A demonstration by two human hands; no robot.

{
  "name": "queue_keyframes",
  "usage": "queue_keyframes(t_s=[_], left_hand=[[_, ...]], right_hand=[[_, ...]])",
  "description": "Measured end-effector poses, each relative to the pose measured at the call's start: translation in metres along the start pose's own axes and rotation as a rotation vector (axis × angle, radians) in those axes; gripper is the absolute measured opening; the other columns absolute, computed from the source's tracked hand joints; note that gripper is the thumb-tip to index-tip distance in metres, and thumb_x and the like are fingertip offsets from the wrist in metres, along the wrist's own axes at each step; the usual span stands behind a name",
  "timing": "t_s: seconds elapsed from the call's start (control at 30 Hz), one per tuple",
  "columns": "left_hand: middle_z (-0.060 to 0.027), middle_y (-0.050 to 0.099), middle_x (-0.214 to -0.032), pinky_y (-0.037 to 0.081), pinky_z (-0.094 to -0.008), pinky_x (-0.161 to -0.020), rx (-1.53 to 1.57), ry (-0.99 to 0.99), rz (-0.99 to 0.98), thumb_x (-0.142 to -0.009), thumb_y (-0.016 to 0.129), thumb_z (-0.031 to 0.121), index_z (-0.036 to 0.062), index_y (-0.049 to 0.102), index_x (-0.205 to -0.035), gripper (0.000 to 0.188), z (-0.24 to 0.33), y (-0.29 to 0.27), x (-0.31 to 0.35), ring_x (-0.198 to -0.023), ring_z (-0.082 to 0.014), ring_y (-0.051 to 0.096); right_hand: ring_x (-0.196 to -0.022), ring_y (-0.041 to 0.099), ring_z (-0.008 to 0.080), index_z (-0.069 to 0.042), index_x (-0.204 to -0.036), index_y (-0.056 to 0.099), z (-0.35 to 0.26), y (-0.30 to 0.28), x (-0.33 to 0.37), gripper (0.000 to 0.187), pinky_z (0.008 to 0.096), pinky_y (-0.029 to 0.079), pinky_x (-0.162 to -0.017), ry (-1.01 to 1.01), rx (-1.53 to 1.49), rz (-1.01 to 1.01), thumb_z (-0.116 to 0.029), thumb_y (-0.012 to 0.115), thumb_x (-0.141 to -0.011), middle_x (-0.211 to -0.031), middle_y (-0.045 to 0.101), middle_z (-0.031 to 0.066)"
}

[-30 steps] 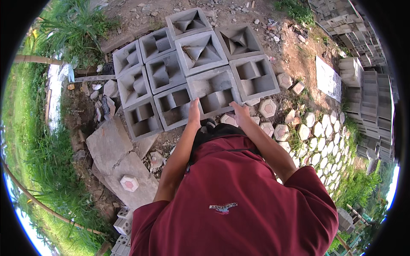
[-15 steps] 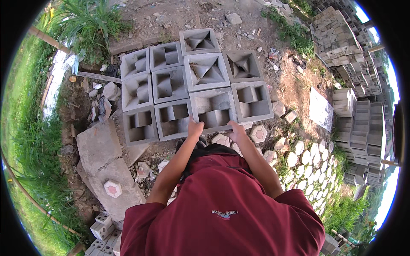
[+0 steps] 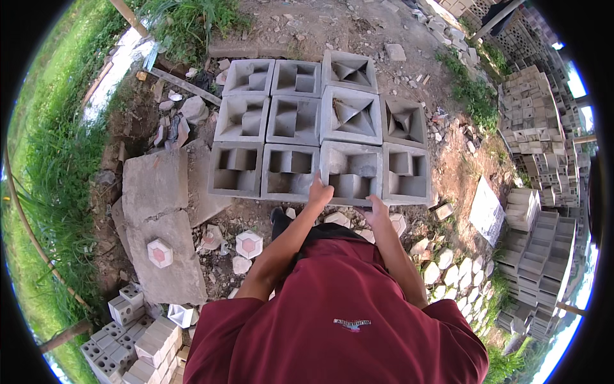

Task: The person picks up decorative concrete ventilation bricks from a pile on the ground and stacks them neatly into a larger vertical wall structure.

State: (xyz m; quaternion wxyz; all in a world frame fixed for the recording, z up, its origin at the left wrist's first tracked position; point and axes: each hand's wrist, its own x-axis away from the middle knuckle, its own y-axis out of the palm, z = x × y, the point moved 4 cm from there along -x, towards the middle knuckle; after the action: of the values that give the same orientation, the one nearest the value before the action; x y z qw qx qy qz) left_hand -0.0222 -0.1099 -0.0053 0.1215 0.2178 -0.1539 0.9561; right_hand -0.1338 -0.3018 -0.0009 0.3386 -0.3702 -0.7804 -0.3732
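Rows of grey hollow concrete blocks (image 3: 240,169) stand close together in front of me, their recessed faces turned up. My left hand (image 3: 321,191) is closed on the near left corner of one block (image 3: 352,152) in the nearest row, its thumb up along the side. At that block's near right corner, my right hand (image 3: 376,211) grips the edge. The block sits level with its neighbours, tight between one on the left and one on the right (image 3: 407,171). The fingers under its near edge are mostly hidden. Two blocks (image 3: 350,114) farther back have pyramid-shaped hollows.
A cracked concrete slab (image 3: 153,224) bearing a hexagonal paver (image 3: 160,253) lies at left. Perforated blocks (image 3: 115,349) are stacked at near left. More hexagonal pavers (image 3: 460,275) cover the ground at right, beside tall block stacks (image 3: 540,246). Rubble (image 3: 192,110) lies behind.
The view has turned, so the blocks sit farther right and straighter in it. Both hands remain at the same block's near corners.
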Motion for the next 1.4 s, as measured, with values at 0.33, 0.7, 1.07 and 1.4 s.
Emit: queue_keyframes(t_s=[0.33,0.7,1.07,1.4], left_hand=[[-0.0251,0.056,-0.116,0.044,-0.0409,-0.089,0.087,0.003,-0.065,-0.068,0.058,0.012,0.0009,0.023,-0.142,0.082,0.0,0.003,-0.002,-0.105,-0.0371,0.057],[-0.0179,0.056,-0.116,0.043,-0.0376,-0.089,-0.014,0.078,-0.135,-0.073,0.07,0.027,-0.0006,0.034,-0.135,0.077,0.008,-0.018,0.002,-0.104,-0.0291,0.055],[-0.0086,0.056,-0.113,0.04,-0.0295,-0.086,0.201,-0.223,-0.107,-0.089,0.056,0.046,0.0009,0.051,-0.122,0.056,0.013,-0.015,0.015,-0.105,-0.0162,0.05],[-0.01,0.062,-0.116,0.044,-0.0358,-0.088,0.497,-0.109,-0.143,-0.093,0.051,0.035,0.0069,0.057,-0.117,0.037,0.045,-0.095,0.057,-0.107,-0.0199,0.058]], right_hand=[[-0.091,0.053,0.0364,-0.001,-0.104,0.051,0.002,-0.005,-0.002,0.03,0.0592,0.048,-0.083,0.037,0.034,0.09,-0.011,0.061,-0.079,-0.102,0.052,0.0193],[-0.1,0.055,0.0312,-0.003,-0.113,0.055,-0.002,0.001,0.021,0.051,0.0522,0.048,-0.082,-0.012,0.093,-0.028,-0.029,0.077,-0.075,-0.105,0.056,0.015],[-0.124,0.036,0.0499,0.006,-0.138,0.022,-0.013,-0.002,0.037,0.091,0.0587,0.041,-0.095,0.082,0.209,-0.177,-0.042,0.072,-0.078,-0.139,0.027,0.0321],[-0.103,0.061,0.0344,0.009,-0.122,0.049,-0.042,0.076,0.138,0.059,0.0372,0.053,-0.08,-0.021,0.823,-0.392,-0.038,0.061,-0.088,-0.119,0.055,0.0245]])
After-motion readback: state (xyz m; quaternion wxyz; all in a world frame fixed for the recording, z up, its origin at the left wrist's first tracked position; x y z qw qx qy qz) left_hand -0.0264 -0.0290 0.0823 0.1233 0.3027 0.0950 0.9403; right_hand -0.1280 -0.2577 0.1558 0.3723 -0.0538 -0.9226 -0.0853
